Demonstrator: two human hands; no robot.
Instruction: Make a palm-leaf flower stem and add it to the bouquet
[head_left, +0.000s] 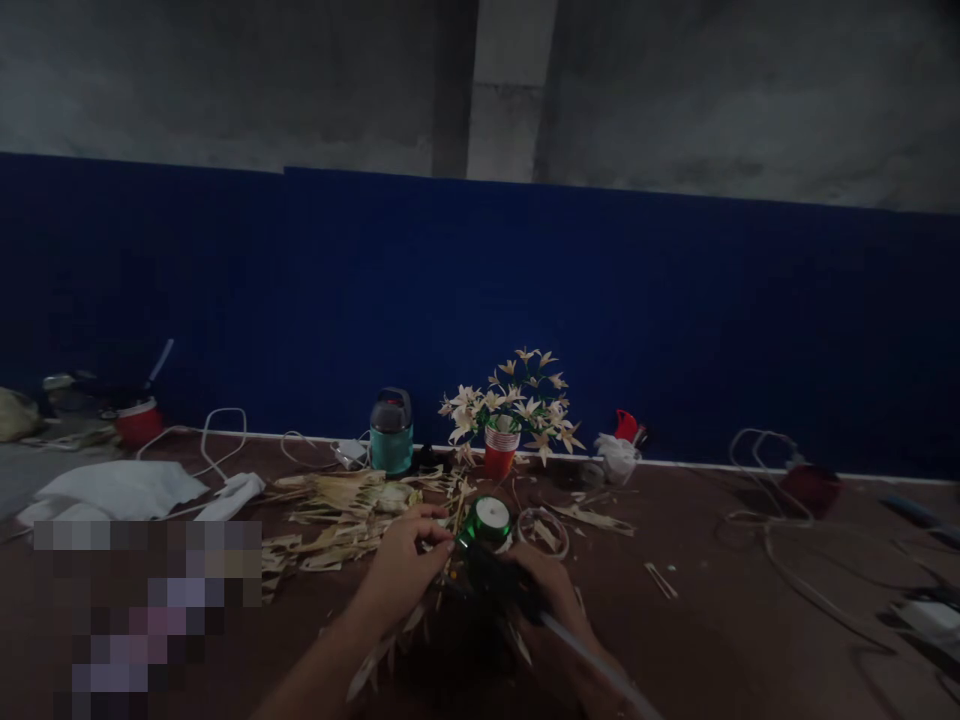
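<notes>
My right hand is wrapped round a black glue gun, with a pale rod trailing from its back end toward me. The gun's bright tip points left, close to my left hand. The left fingers are pinched together at that tip; whatever they hold is too small to make out. Just beyond the tip lies a spool of green ribbon with a white face. Beside it is a clear ring-shaped roll. Dried corn husks spread to the left of my left hand.
At the wall stands a red cup of pale husk flowers. A teal jar is left of it, a white plastic bag right. White cloth lies far left; a cable loops at right. Two thin sticks lie right.
</notes>
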